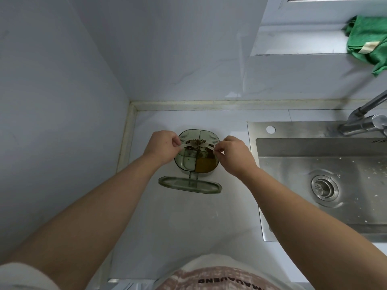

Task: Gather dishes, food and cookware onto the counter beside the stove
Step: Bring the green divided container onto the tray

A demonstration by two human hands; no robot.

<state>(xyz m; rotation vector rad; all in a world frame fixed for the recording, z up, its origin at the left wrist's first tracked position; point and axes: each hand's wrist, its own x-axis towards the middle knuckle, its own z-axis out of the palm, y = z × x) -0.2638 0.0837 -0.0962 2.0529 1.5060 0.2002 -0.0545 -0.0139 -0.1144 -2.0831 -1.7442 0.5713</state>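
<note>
A translucent green spice box (188, 164) with four compartments stands on the white counter (188, 222) near the back corner. Its lid (189, 185) hangs open toward me. The far compartments hold dark peppercorn-like spice, the near right one a brown powder. My left hand (162, 146) pinches the handle of a small white spoon (187, 145) over the box. My right hand (234, 154) pinches a second white spoon (206, 145) from the other side. Both spoon bowls meet over the dark spice.
A steel sink (326, 181) with a drain lies to the right, and its tap (364, 120) stands at the back right. A green cloth (368, 40) hangs on the window ledge. Walls close off the left and back.
</note>
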